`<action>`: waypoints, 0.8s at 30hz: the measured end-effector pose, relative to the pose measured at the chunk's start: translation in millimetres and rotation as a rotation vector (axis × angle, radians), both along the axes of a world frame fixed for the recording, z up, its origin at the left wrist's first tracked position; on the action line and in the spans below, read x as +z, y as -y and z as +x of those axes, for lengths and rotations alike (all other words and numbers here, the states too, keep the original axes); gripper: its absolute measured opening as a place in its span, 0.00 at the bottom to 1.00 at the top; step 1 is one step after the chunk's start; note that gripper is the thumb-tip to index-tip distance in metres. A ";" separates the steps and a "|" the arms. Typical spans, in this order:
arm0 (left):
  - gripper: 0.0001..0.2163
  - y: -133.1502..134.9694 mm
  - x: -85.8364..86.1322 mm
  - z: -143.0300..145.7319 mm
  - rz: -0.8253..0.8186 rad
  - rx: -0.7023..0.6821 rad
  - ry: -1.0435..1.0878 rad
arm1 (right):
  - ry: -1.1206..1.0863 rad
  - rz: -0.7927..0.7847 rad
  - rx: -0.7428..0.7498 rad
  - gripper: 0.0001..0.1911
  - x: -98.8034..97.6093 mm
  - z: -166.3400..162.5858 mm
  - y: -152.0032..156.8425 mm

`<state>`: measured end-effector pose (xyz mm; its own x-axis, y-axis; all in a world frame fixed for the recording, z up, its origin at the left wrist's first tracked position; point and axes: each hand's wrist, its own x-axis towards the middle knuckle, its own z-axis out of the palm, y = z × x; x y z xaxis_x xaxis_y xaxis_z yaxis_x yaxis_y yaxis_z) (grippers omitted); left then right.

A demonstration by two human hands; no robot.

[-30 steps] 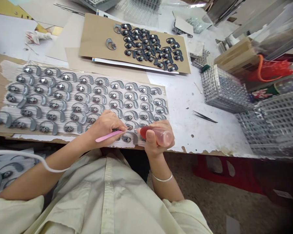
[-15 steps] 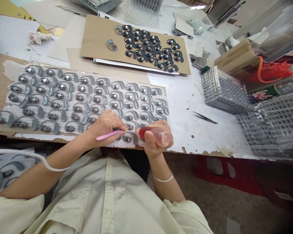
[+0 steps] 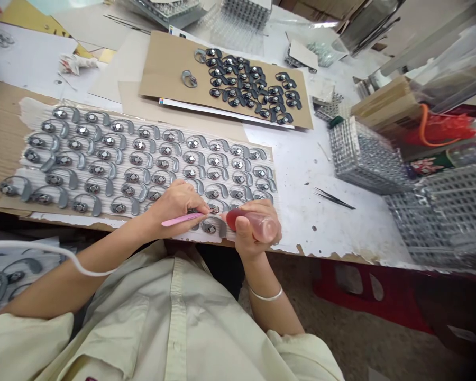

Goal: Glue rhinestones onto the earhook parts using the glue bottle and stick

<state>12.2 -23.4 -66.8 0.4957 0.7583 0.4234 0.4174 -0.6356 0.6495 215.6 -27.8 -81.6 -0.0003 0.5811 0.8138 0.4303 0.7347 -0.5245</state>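
Rows of grey ear-hook pieces (image 3: pixel 192 157), each with a shiny round stone-like part, lie on a ribbed white sheet (image 3: pixel 79 174). My left hand (image 3: pixel 178 206) is closed around pink tweezers (image 3: pixel 182 219), whose tip is at one piece (image 3: pixel 214 208) near the front edge. From the right, my right hand (image 3: pixel 257 227) grips a small squeeze bottle (image 3: pixel 259 223) with reddish liquid, tilted so its nozzle points at the same piece. Whether the nozzle touches it I cannot tell. Another ear-hook piece (image 3: pixel 209 227) lies just in front of my fingertips.
Behind, a brown cardboard sheet (image 3: pixel 162 63) carries many black ear-hook pieces (image 3: pixel 244 84). Black tweezers (image 3: pixel 333 198) lie to the right on the white tabletop. Stacked grid-like trays (image 3: pixel 365 156) and a cardboard box (image 3: pixel 384 108) stand at the right. A red stool (image 3: pixel 368 296) is below the table.
The whole view has shifted slightly, with the table things appearing a little lower and farther right. Both hands keep their grips and stay at the same piece.
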 end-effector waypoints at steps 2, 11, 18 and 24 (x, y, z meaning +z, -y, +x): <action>0.05 -0.1 0.1 0.1 -0.003 0.000 -0.009 | -0.014 -0.007 -0.002 0.07 -1.1 1.2 0.4; 0.06 -0.9 3.1 1.2 -0.012 -0.005 -0.042 | 0.003 -0.030 -0.047 0.09 1.1 2.0 0.8; 0.06 -1.4 1.1 0.4 -0.019 -0.009 -0.049 | 0.031 -0.020 -0.017 0.09 -2.9 2.4 -0.6; 0.08 -1.4 2.0 0.4 -0.034 -0.002 -0.059 | 0.035 -0.014 -0.015 0.08 -3.4 0.8 -0.7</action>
<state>12.6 -22.0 -64.8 0.5201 0.7707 0.3680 0.4543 -0.6145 0.6450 216.4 -27.1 -85.1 -0.0196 0.5930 0.8050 0.4594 0.7204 -0.5195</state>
